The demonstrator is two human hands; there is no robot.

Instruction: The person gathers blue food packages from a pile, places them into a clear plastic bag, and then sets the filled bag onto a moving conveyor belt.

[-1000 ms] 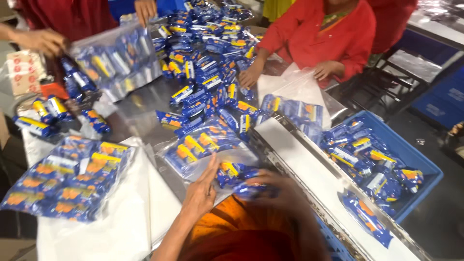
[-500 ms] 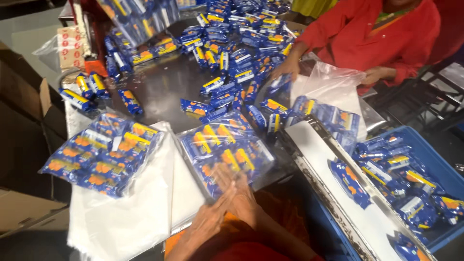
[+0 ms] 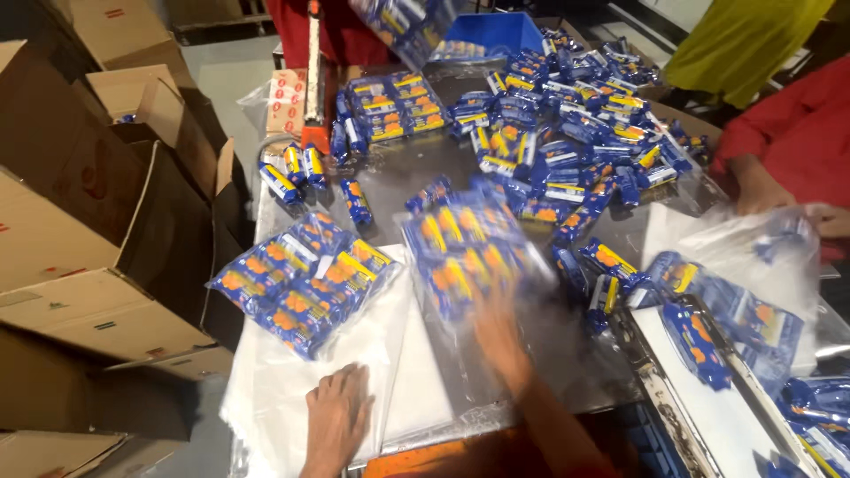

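Steel table (image 3: 416, 177) was still heaped with loose blue snack packs (image 3: 575, 133) at the far side, so most bagging looked left, while one filled clear bag (image 3: 301, 279) already lay done on the stack of flat plastic bags (image 3: 292, 389) at near left. Second filled bag (image 3: 465, 252), blurred, sat mid-table just beyond the right hand (image 3: 500, 336), whose grip I couldn't tell from blur, maybe touching its near edge. Left hand (image 3: 336, 420) lay flat, fingers spread, pressing the bag stack, pinching nothing
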